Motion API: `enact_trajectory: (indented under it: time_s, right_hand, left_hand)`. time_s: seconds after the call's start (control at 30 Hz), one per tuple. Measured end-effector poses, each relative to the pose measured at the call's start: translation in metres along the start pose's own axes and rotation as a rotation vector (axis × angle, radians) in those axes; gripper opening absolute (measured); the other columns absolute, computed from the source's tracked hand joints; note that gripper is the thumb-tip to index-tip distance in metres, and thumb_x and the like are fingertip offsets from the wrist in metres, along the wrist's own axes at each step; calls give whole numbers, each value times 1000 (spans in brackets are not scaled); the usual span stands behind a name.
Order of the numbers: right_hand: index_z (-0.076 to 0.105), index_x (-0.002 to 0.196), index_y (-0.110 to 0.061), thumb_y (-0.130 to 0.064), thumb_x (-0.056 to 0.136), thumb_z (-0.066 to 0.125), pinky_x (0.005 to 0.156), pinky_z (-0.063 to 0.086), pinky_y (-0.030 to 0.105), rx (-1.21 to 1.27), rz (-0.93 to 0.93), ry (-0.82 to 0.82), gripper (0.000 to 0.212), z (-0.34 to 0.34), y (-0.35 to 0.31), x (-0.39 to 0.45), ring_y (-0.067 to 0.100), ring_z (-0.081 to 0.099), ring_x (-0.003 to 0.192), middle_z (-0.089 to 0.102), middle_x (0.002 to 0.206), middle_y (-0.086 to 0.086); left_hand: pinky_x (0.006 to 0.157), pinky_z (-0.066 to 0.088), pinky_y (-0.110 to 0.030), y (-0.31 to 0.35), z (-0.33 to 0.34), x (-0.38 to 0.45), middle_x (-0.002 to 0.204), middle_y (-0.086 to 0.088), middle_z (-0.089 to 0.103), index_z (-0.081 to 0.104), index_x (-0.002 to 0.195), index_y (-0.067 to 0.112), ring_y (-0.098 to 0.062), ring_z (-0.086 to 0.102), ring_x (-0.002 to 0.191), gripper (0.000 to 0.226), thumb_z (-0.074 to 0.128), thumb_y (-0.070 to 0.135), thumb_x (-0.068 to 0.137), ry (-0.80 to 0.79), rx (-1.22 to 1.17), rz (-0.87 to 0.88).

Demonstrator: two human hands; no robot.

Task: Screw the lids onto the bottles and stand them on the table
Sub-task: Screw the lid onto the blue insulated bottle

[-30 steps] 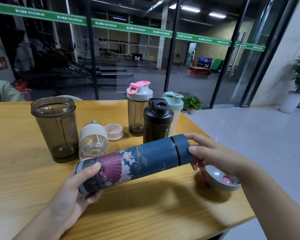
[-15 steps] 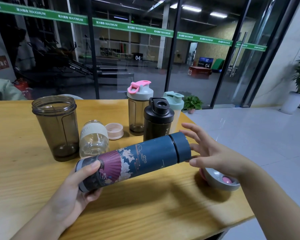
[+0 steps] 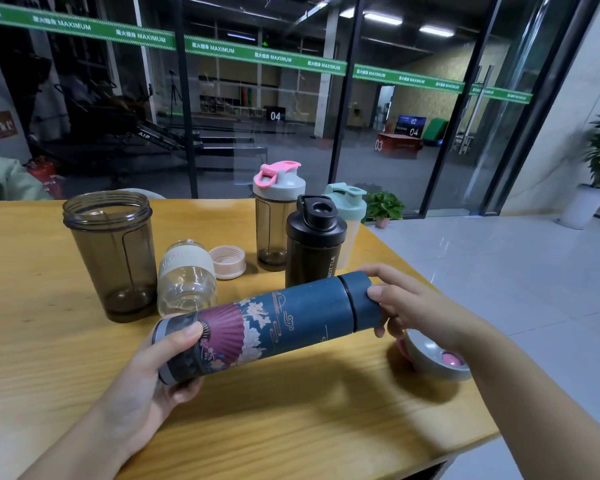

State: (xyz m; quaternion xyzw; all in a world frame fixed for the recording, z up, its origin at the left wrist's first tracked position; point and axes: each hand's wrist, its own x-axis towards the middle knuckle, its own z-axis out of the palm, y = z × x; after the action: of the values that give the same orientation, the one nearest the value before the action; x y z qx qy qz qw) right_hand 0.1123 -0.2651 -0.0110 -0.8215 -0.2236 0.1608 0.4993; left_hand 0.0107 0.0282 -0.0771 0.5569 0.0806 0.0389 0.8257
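A dark blue flask (image 3: 284, 320) with a fan and flower print lies almost level in the air above the wooden table (image 3: 291, 420). My left hand (image 3: 153, 379) grips its base end. My right hand (image 3: 406, 306) holds the flask's dark blue lid (image 3: 361, 299), thumb on the near side, fingers curled over the far side. A big smoky shaker cup (image 3: 113, 254) stands open without a lid. A small clear glass bottle (image 3: 186, 278) stands beside it, its pink lid (image 3: 227, 261) lying upturned on the table.
Three capped bottles stand behind: pink-lidded (image 3: 276, 216), black (image 3: 314, 240), mint-lidded (image 3: 349, 220). A grey lid (image 3: 437, 358) with a pink part lies upturned near the table's right edge, partly under my right wrist. A glass wall stands beyond the table.
Half a second ago my right hand had let go of the lid with fingers spread. It has closed round the lid again. The flask has stayed almost still.
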Motion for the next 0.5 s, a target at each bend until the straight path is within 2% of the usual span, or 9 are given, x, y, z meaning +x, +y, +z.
enact_trajectory:
  time_s: [0.07, 0.17, 0.23, 0.3, 0.33, 0.43, 0.5]
  right_hand:
    - [61, 96, -34, -47, 89, 45, 54, 35, 26, -30, 20, 34, 22, 4, -3, 0, 17, 53, 59, 60, 65, -14]
    - [60, 85, -28, -47, 99, 30, 49, 29, 26, -85, 63, 55, 38, 7, -6, 2, 14, 45, 49, 62, 62, -4]
    - [62, 89, -27, -57, 97, 27, 52, 32, 26, -115, 89, 48, 46, 8, -7, 2, 14, 49, 51, 66, 68, 1]
    - [59, 108, -33, -66, 88, 37, 58, 41, 27, -58, 65, 36, 45, 6, -4, 1, 15, 61, 63, 70, 88, 0]
    - [54, 118, -38, -65, 81, 47, 63, 46, 28, -5, 33, 18, 46, 4, -2, 0, 15, 66, 76, 68, 102, 1]
    - [44, 128, -53, -37, 72, 69, 87, 53, 36, 132, -85, -87, 63, -5, 4, -4, 20, 64, 109, 56, 129, -3]
    - [46, 128, -52, -21, 73, 72, 90, 50, 36, 174, -130, -161, 69, -8, 7, -4, 25, 60, 117, 52, 136, -4]
  left_hand:
    - [33, 30, -18, -1, 0, 0, 83, -14, 65, 56, 114, 1, -18, 55, 60, 95, 89, 38, 32, 4, 7, 7]
    - [33, 29, -18, -1, 0, 0, 80, -13, 64, 55, 113, -1, -20, 53, 61, 91, 87, 35, 36, 2, 7, 1]
    - [32, 30, -19, -1, 0, 0, 80, -13, 65, 55, 114, -1, -20, 54, 61, 89, 85, 32, 37, -1, 10, -4]
    - [31, 31, -19, -2, 0, 1, 83, -14, 65, 55, 115, 1, -19, 57, 61, 96, 86, 34, 30, 7, 13, -8]
    - [31, 32, -20, -2, 0, 0, 83, -14, 65, 56, 115, 3, -18, 58, 61, 100, 88, 36, 26, 11, 15, -9]
    - [30, 33, -21, -2, 0, 1, 80, -11, 67, 58, 109, 7, -18, 58, 61, 109, 92, 46, 12, 7, 4, -5]
    - [30, 32, -20, -1, 0, 2, 79, -11, 66, 59, 106, 8, -19, 56, 61, 107, 92, 47, 11, 0, -9, 0]
